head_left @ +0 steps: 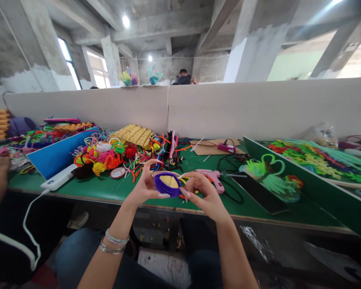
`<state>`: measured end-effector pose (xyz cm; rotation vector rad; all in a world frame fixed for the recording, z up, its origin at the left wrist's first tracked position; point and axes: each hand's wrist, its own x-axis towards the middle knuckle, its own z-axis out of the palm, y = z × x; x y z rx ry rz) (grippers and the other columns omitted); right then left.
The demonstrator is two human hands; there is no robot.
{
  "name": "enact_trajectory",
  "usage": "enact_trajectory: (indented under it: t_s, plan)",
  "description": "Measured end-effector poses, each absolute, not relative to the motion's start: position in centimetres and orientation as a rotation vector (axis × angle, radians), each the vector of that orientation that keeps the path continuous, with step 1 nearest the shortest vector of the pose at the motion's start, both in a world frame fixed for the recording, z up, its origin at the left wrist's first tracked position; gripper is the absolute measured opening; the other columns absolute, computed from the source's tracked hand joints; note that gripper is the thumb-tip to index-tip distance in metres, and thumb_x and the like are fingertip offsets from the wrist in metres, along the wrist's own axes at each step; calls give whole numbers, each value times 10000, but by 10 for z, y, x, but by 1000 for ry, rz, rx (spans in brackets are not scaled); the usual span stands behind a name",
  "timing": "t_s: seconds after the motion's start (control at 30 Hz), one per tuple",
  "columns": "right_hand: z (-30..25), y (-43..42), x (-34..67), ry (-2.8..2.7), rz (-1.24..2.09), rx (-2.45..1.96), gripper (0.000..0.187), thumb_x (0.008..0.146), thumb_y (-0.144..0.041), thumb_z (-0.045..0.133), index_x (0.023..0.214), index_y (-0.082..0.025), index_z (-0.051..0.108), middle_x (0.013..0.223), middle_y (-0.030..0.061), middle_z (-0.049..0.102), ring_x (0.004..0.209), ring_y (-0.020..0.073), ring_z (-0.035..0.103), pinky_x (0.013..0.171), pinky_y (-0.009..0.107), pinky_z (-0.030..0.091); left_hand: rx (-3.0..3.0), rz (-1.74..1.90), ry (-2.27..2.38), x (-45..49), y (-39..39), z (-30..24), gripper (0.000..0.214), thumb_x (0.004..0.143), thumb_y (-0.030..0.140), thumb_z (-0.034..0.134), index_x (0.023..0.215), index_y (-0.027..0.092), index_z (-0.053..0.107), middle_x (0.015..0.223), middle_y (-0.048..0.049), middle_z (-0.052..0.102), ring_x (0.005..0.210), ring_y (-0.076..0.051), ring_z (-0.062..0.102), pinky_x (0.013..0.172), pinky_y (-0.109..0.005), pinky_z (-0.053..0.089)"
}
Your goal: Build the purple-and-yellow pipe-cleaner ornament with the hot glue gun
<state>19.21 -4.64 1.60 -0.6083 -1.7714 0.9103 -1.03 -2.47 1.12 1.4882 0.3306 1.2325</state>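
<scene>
Just above the table's front edge, a small purple piece (168, 185) of coiled pipe cleaner, boat-shaped with a yellow inside, is held between both hands. My left hand (144, 185) grips its left end, thumb below and index finger above. On the other end, my right hand (203, 192) pinches the tip between thumb and fingers. Behind the right hand lies a pink hot glue gun (213, 178) on the green table (156, 202). Some yellow and orange strips show partly behind the right fingers.
Colourful pipe-cleaner pieces (108, 156) and a yellow egg tray (134, 135) pile up at left, beside a blue board (63, 152) and white power bank (58, 178). At right are a black phone (260, 194), a green swan figure (275, 180) and a green board (303, 180). A co-worker's hand (0, 164) is far left.
</scene>
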Motion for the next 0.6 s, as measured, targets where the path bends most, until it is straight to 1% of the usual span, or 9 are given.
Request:
enact_trajectory:
  t_s: [0.17, 0.33, 0.53, 0.6]
  plan:
    - [16, -45, 193, -1759, 886, -626, 302, 801, -311, 599, 1070, -241, 480, 694, -45, 490, 557, 73, 471, 518, 214, 374, 1489, 1202, 288, -6, -25, 12, 776, 578, 116, 767, 1158, 293, 283, 1075, -63, 627, 999, -240, 628, 811, -327, 516]
    - [13, -39, 196, -1732, 809, -672, 292, 793, -316, 607, 1054, -243, 498, 700, -40, 500, 566, 75, 451, 519, 211, 380, 1564, 1220, 330, -5, -24, 11, 803, 562, 54, 762, 1168, 281, 285, 1139, -76, 609, 1049, -213, 595, 869, -330, 478]
    - [8, -30, 202, -1751, 713, -722, 297, 789, -335, 605, 1052, -234, 511, 742, -13, 525, 668, 109, 498, 640, 249, 439, 1725, 1248, 447, -6, -24, 9, 757, 579, 82, 762, 1165, 255, 316, 1181, -89, 586, 1141, -211, 525, 966, -359, 403]
    - [8, -28, 203, -1759, 703, -720, 298, 789, -339, 603, 1052, -232, 513, 739, -10, 527, 676, 116, 504, 654, 258, 444, 1775, 1250, 476, -6, -24, 10, 750, 583, 101, 766, 1171, 251, 325, 1189, -87, 577, 1154, -215, 510, 992, -376, 377]
